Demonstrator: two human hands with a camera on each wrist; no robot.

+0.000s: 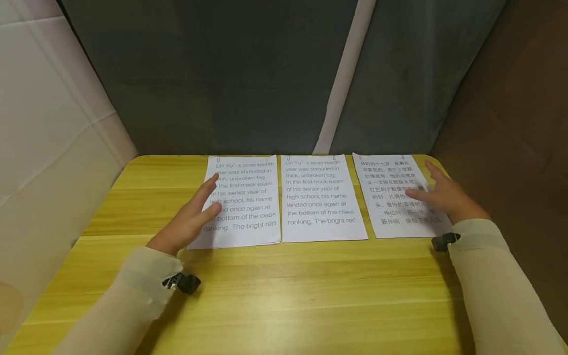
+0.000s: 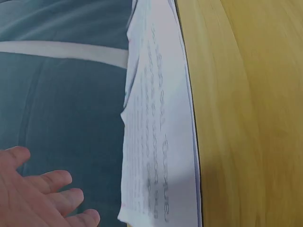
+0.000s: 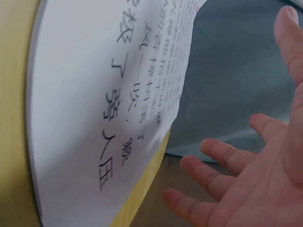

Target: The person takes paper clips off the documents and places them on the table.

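Three clipped stacks of printed paper lie side by side at the far edge of a yellow wooden table (image 1: 275, 291). My left hand (image 1: 192, 217) hovers with straight fingers over the left stack (image 1: 248, 197) of English text, seen edge-on as the left stack (image 2: 156, 142) in the left wrist view beside my left hand (image 2: 42, 198). The middle stack (image 1: 320, 197) also bears English text and nothing touches it. My right hand (image 1: 437, 195) is spread open over the right stack (image 1: 399, 195) of Chinese text. The right wrist view shows the right stack (image 3: 109, 94) and my right hand (image 3: 246, 175) apart from it.
A dark grey curtain (image 1: 248, 74) with a pale strip (image 1: 341, 79) hangs behind the table. A white cloth wall (image 1: 49, 123) stands at the left and a brown panel (image 1: 523, 123) at the right. Small black cameras (image 1: 184, 282) sit on both wrists.
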